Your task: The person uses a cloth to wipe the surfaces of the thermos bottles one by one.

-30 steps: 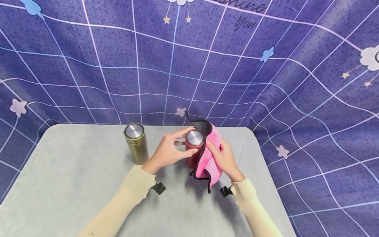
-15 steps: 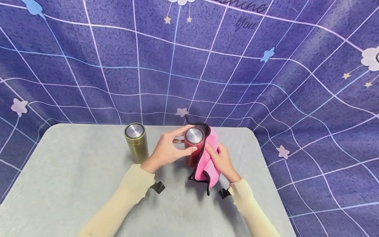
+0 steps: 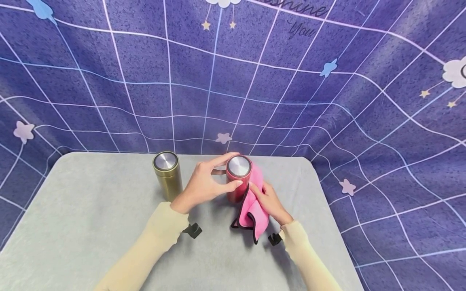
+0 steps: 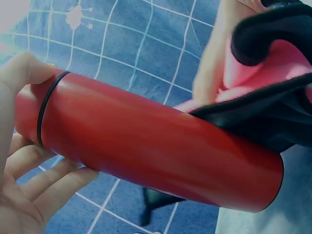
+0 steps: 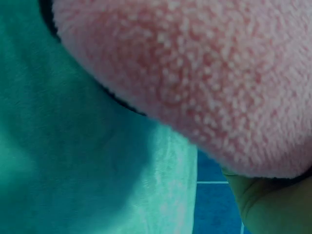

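A red bottle (image 3: 236,194) with a silver lid top stands upright, gripped near its lid by my left hand (image 3: 207,182), thumb in front and fingers behind. The left wrist view shows the red bottle (image 4: 156,141) between the thumb and fingers of the left hand (image 4: 29,195). My right hand (image 3: 271,202) holds a pink cloth (image 3: 256,214) with black edging against the bottle's right side. Fuzzy pink cloth (image 5: 195,83) fills much of the right wrist view and hides most of the right hand (image 5: 273,204).
A gold-green bottle (image 3: 169,182) with a silver lid top stands upright on the grey table (image 3: 91,210), left of the left hand. Behind the table hangs a blue-purple curtain (image 3: 145,97) with a grid pattern and stars.
The cloth has come down from around the lid and lies lower along the red bottle's right side. The right hand has shifted slightly left and down; the left hand keeps its grip.
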`<state>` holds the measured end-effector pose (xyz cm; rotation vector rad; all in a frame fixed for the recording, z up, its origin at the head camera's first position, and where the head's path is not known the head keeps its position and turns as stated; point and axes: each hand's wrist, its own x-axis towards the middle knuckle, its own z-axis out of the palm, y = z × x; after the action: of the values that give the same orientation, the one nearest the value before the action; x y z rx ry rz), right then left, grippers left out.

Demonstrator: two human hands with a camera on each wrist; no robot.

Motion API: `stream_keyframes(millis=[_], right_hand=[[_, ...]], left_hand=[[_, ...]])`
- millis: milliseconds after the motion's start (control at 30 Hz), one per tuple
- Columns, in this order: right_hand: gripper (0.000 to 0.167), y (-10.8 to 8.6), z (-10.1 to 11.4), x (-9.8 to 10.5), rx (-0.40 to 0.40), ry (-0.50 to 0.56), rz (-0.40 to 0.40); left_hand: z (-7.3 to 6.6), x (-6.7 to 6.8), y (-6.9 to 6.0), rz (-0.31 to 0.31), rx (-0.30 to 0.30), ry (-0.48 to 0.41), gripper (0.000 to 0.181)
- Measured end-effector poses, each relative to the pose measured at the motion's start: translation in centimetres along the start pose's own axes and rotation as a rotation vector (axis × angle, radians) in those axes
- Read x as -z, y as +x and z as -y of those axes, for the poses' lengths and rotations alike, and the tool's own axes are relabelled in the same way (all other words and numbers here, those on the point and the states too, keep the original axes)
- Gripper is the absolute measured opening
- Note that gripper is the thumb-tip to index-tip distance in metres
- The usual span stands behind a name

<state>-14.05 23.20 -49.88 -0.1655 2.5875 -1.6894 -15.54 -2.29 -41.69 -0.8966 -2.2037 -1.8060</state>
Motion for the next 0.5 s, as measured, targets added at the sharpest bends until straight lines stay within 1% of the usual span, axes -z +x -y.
stream_keyframes(millis=[67,233,333,500], right_hand=[[0.023,0.3,-1.2,-0.2,-0.025,-0.011,0.002],[0.028,0.5,-2.7,-0.4,-0.063,0.0,0.024],[0.031,0.4,-2.9,-0.5,-0.074,0.014,0.03],[0.03,0.4,-2.7,-0.6,-0.069,-0.015,0.006]], left_hand=[[-0.2,0.1,0.0,-0.001,-0.006,0.001,0.07],[-0.6,0.4,0.1,-0.02,-0.005,0.011,0.072],[-0.7,0.6,0.1,-0.022,0.001,0.011,0.072],[-0.4,0.5,0.1,-0.014,0.0,0.014,0.071]])
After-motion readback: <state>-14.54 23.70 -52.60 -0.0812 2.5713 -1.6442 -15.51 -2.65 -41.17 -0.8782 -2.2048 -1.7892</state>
